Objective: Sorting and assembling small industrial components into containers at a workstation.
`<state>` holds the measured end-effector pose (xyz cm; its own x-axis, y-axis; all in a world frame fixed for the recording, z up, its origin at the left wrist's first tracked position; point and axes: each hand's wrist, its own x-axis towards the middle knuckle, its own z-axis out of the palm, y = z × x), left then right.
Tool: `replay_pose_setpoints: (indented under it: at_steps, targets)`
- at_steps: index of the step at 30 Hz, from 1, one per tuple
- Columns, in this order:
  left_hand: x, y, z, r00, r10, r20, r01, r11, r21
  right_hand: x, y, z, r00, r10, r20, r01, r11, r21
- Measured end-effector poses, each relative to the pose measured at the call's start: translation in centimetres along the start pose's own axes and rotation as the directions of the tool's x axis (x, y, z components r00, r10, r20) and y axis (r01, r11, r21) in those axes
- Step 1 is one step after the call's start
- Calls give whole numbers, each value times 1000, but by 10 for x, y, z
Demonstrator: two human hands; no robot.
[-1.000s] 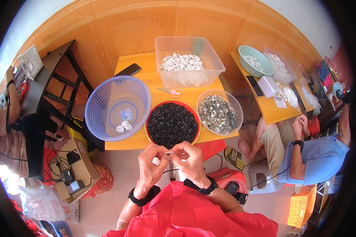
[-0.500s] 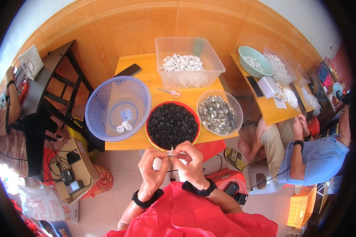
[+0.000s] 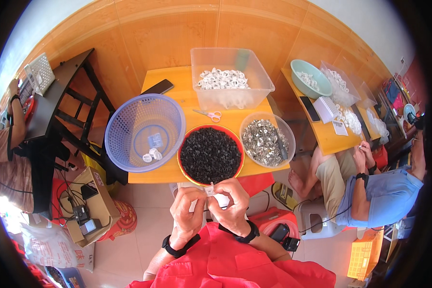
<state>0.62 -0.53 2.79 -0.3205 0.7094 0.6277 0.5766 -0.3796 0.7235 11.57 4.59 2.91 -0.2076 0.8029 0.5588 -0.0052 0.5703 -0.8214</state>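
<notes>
Above the near rim of a red bowl with a yellow edge, both my hands meet at a small white plastic part. My left hand pinches its left side between thumb and fingers. From the other side, my right hand grips it, fingertips pressed together. Whether a smaller piece is also between the fingertips cannot be seen. Small black parts fill the bowl just beyond my hands. To its right stands a clear round tub of small metal pieces, with a dark-handled tool in it.
A purple basket at left holds a few white parts. Behind are pink-handled scissors, a phone and a clear bin of white rings. Co-workers sit on either side, one in a blue shirt at right.
My hands have turned slightly, and the white part now shows more of its face between my fingertips. The right hand sits a little lower. The table things appear shifted slightly with the view.
</notes>
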Motion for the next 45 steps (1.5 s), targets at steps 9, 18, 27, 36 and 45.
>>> replay_pose_setpoints:
  at_steps: [9, 18, 27, 36, 45]
  targets:
    - [3, 2, 7, 998, -21, -60, 21, 1000, 10, 10, -4, -2, 1000, 13, -26, -13, 1000, -22]
    - [-2, -18, -6, 979, -193, 59, 201, 960, -195, 23, -2, -19, 945, -31, 326, 44, 998, -33]
    - [-15, -38, -8, 933, -344, 101, 359, 897, -260, 28, 10, -6, 865, 62, 497, -29, 997, -74]
    - [-12, -56, -16, 902, -431, 37, 424, 862, -277, 33, 15, 24, 871, 107, 480, -73, 993, -89]
    - [1, -48, -19, 935, -351, -45, 341, 929, -145, 28, 15, 48, 945, 94, 312, 12, 946, -323]
